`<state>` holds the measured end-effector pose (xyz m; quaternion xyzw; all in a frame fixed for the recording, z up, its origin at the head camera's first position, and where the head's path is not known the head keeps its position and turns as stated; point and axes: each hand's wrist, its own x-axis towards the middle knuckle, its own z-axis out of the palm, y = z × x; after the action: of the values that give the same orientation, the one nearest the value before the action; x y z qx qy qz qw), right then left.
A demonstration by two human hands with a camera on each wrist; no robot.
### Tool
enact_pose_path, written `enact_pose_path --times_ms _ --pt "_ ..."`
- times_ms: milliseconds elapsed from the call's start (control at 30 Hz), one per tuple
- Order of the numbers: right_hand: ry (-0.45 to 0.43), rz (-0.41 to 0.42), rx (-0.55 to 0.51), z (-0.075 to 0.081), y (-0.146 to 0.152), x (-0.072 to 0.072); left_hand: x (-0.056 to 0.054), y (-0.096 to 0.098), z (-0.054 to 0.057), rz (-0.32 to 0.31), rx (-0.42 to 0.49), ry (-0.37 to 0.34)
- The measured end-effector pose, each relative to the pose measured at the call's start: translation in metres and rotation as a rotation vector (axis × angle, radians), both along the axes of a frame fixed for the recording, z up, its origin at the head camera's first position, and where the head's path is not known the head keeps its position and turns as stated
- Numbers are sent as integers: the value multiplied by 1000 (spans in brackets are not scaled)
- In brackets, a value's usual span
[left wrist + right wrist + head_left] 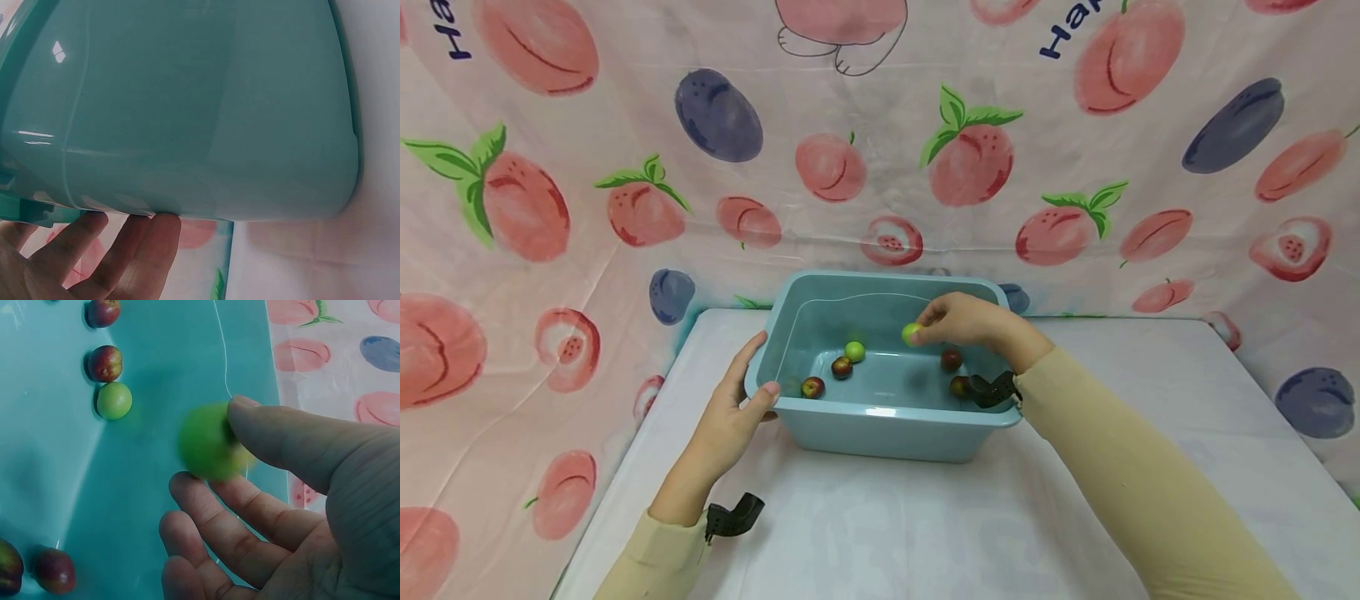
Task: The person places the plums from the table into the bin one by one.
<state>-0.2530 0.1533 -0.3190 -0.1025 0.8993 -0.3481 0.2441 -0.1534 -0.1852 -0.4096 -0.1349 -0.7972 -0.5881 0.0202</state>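
A light blue plastic basin (880,450) stands on the white-covered table. My left hand (726,425) holds its left end, thumb at the front corner of the rim and fingers along the outer side; the left wrist view shows fingertips (164,228) against the wall. Over the inside of the basin, my right hand (966,321) pinches a green plum (206,444) between thumb and fingers, above the floor. Inside at the left lie another green plum (854,351) and two dark red plums (105,363). Two more reddish plums (951,360) lie at the right, below my right wrist.
Behind the basin hangs a pink cloth (880,225) printed with fruit, which also runs down the left side. White table cover (1150,400) spreads out in front and on both sides. A black wrist mount (733,515) sits on each sleeve.
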Motion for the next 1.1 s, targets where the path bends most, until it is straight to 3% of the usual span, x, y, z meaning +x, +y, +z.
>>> enact_pose_path --times_ms 167,333,667,833,1100 --pt "28 -8 -5 6 6 3 0 0 -1 2 1 -6" --pt "52 -36 -93 16 19 10 -1 -1 -1 -3 0 -1" --pt "197 -183 -209 32 69 27 0 0 1 9 -12 -8" --pt "240 -250 -193 24 94 34 0 -1 1 5 -13 -5" --pt "257 -344 -191 -8 129 42 0 -1 0 -3 -5 -8"
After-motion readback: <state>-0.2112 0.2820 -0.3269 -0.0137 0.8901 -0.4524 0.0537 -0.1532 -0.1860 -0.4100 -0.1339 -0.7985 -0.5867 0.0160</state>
